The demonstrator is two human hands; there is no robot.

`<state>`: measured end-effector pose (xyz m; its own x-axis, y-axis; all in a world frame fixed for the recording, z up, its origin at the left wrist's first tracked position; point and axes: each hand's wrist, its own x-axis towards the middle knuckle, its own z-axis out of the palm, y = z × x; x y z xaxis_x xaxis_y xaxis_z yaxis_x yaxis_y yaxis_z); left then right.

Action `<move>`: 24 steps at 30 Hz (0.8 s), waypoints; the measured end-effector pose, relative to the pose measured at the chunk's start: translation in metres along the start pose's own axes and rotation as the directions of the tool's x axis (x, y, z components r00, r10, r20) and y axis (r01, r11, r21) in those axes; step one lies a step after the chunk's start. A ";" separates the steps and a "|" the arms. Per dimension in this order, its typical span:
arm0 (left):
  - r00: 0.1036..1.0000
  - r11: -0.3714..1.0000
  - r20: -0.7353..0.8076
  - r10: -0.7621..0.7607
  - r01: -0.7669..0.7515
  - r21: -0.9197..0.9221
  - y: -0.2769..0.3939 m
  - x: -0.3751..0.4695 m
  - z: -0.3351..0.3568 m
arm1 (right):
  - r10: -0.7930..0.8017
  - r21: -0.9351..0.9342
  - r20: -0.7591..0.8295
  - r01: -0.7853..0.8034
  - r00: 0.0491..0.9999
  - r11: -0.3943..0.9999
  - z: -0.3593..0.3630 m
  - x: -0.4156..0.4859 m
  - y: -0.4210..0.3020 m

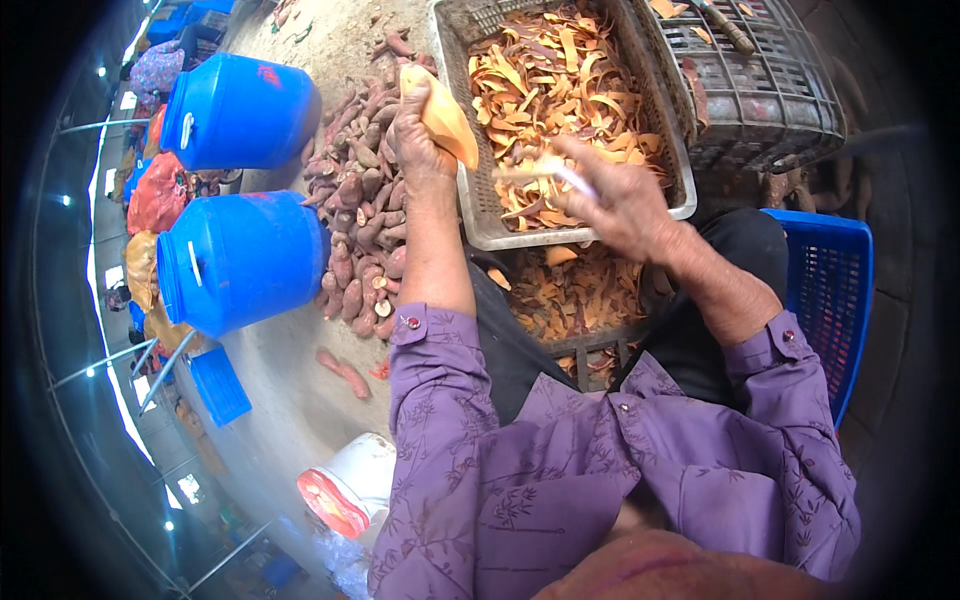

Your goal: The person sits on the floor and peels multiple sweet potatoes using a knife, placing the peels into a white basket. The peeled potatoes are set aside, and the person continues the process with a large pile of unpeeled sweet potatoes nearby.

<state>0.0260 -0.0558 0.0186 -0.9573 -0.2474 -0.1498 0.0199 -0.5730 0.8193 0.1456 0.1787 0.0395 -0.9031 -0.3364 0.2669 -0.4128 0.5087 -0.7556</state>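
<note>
My left hand [420,139] holds up a peeled orange sweet potato [444,120], its fingers wrapped around the near side. To its right, my right hand [619,199] grips a peeling tool [574,180], blurred, so its exact kind is unclear. Both hands are over a grey plastic crate [480,236] full of orange and reddish peel strips [574,90]. The tool is apart from the sweet potato. More peelings [577,289] lie lower down between the legs.
Unpeeled sweet potatoes [367,187] are heaped left of the crate. Two blue barrels [251,259] lie beyond them. A knife [727,26] rests on an overturned crate [757,97] at the upper right. A blue basket [859,300] stands at the right, a white bucket [360,469] at the lower left.
</note>
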 end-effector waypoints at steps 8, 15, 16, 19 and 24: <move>0.901 0.917 0.321 -0.291 0.166 0.363 0.019 -0.048 0.013 | 0.019 -0.130 -0.144 -0.038 0.989 0.991 -0.043 0.043 0.050; 0.792 0.804 0.302 -0.530 0.356 0.477 0.026 -0.067 0.012 | -0.459 -0.469 -0.033 0.392 0.888 0.791 -0.029 0.080 0.040; 0.778 0.794 0.303 -0.550 0.374 0.480 0.026 -0.066 0.010 | -0.486 -0.474 -0.002 0.427 0.874 0.770 -0.024 0.084 0.040; 0.776 0.755 0.285 -0.562 0.342 0.559 0.027 -0.070 0.006 | -0.414 -0.591 0.105 0.392 0.904 0.706 -0.014 0.092 0.062; 0.813 0.686 0.207 -0.545 0.290 0.667 0.034 -0.070 0.001 | -0.140 -0.712 0.073 0.150 0.987 0.686 -0.034 0.096 0.122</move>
<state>0.0939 -0.0573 0.0575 -0.8485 0.2725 -0.4536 -0.4566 0.0561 0.8879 0.0040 0.2355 -0.0068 -0.8251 -0.4615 0.3259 -0.5032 0.8625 -0.0528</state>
